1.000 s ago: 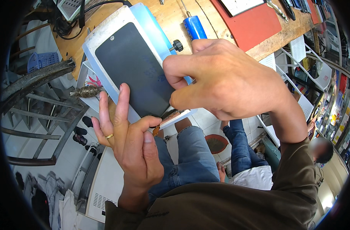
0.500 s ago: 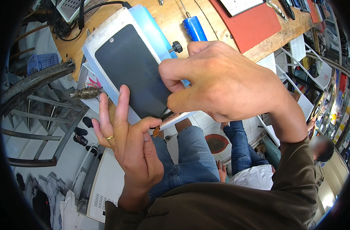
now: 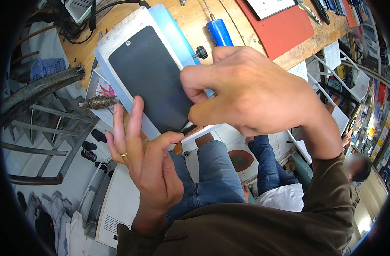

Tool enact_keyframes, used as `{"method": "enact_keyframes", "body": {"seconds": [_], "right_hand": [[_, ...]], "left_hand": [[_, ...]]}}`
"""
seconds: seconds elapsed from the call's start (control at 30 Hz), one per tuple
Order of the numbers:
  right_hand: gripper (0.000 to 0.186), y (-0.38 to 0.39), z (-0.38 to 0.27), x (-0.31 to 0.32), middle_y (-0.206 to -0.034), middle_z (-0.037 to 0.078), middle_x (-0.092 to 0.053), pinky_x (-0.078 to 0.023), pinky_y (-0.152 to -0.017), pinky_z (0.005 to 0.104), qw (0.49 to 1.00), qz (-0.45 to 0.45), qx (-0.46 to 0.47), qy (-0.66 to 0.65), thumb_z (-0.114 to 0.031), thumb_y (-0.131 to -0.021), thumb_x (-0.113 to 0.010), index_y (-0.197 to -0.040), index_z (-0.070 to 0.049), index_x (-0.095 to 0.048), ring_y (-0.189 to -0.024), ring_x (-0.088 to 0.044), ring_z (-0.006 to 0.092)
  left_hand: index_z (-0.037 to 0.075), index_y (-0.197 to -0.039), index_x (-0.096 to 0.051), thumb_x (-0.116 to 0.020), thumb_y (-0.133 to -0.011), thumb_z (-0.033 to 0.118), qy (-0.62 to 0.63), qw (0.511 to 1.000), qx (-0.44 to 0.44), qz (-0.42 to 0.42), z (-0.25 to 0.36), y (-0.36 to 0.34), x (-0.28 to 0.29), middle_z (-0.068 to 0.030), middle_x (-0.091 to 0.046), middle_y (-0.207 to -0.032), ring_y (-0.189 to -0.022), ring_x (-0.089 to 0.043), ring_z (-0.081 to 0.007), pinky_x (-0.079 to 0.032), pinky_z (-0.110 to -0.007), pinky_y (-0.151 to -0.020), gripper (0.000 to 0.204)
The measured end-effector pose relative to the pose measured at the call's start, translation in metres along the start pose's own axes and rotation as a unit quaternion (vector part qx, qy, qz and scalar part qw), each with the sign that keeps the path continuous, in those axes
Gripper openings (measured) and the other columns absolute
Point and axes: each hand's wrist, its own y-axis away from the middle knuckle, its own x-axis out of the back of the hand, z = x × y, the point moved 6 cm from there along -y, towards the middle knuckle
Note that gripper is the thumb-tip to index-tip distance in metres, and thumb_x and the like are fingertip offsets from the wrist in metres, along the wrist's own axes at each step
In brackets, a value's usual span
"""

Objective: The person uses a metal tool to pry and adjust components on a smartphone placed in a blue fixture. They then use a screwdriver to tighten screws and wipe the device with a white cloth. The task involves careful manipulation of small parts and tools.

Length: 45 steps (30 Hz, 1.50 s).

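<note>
A dark, flat, rounded rectangular panel (image 3: 150, 79), shaped like a phone screen, lies tilted on the white top of a light-blue box-like device (image 3: 173, 36) with a black knob (image 3: 200, 52). My left hand (image 3: 150, 166), with a gold ring, is open. One fingertip rests on the panel's left edge and another lies by its near corner, beside a small orange strip (image 3: 178, 148). My right hand (image 3: 254, 91) has its fingers curled over the panel's right and near edge. Whatever sits in that pinch is hidden behind the knuckles; a thin shiny edge (image 3: 187, 127) shows below it.
Behind the device are a blue-handled tool (image 3: 219, 32) and a red mat (image 3: 274, 25) on the wooden bench (image 3: 184, 19). A black cable (image 3: 113, 5) runs to the device's back. A dark metal rail (image 3: 41, 94) stands left. Another person (image 3: 359, 166) is at the right.
The device and panel appear slightly lower and further right in the picture. Both hands keep nearly the same hold, with the left index fingertip shifted slightly right.
</note>
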Motion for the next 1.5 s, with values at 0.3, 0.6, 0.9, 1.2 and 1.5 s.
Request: {"method": "enact_keyframes", "body": {"seconds": [0.3, 0.6, 0.9, 1.2, 1.5], "right_hand": [[0.033, 0.004, 0.003, 0.004, -0.093, -0.001, -0.053, -0.044, -0.066, 0.0383, 1.000, -0.001, -0.017, -0.006, -0.017, -0.057, -0.078, -0.089, -0.013, -0.074, -0.066, -0.052, 0.0244], [0.030, 0.000, -0.001, 0.000, -0.094, -0.001, -0.052, -0.043, -0.066, 0.0391, 1.000, -0.006, -0.007, -0.010, -0.022, -0.061, -0.078, -0.089, -0.014, -0.072, -0.066, -0.051, 0.0254], [0.023, -0.004, -0.004, -0.003, -0.092, -0.001, -0.048, -0.041, -0.066, 0.0382, 1.000, 0.009, 0.005, -0.006, -0.016, -0.063, -0.078, -0.085, -0.015, -0.069, -0.064, -0.047, 0.0241], [0.028, -0.004, -0.004, -0.004, -0.093, -0.002, -0.050, -0.043, -0.067, 0.0374, 1.000, -0.005, -0.002, -0.008, -0.020, -0.061, -0.078, -0.087, -0.014, -0.071, -0.065, -0.049, 0.0231], [0.029, 0.007, 0.002, 0.005, -0.093, -0.001, -0.052, -0.044, -0.066, 0.0369, 1.000, 0.002, -0.017, 0.004, -0.019, -0.061, -0.077, -0.089, -0.014, -0.073, -0.067, -0.052, 0.0228]], "left_hand": [[0.007, -0.108, -0.074, -0.044, -0.105, 0.004, -0.015, 0.999, -0.009, 0.034, -0.003, 0.004, 0.002, -0.0293, -0.043, -0.166, -0.159, -0.028, -0.0534, -0.016, -0.063, -0.128, 0.030], [0.011, -0.108, -0.077, -0.049, -0.093, 0.001, 0.014, 0.999, -0.008, 0.032, -0.004, 0.007, 0.000, -0.0338, -0.043, -0.164, -0.159, -0.026, -0.0570, -0.007, -0.064, -0.127, 0.033], [0.011, -0.107, -0.078, -0.050, -0.091, 0.000, 0.014, 0.999, -0.014, 0.041, -0.003, 0.010, 0.000, -0.0336, -0.045, -0.163, -0.158, -0.028, -0.0572, -0.010, -0.063, -0.128, 0.034], [0.011, -0.107, -0.079, -0.051, -0.090, 0.000, 0.011, 0.999, -0.020, 0.039, -0.004, 0.011, 0.000, -0.0341, -0.046, -0.162, -0.157, -0.028, -0.0576, -0.012, -0.062, -0.128, 0.034], [0.010, -0.106, -0.077, -0.051, -0.091, 0.002, 0.009, 0.999, -0.024, 0.045, -0.002, 0.010, -0.001, -0.0349, -0.046, -0.161, -0.156, -0.028, -0.0584, -0.012, -0.063, -0.127, 0.031]]}}
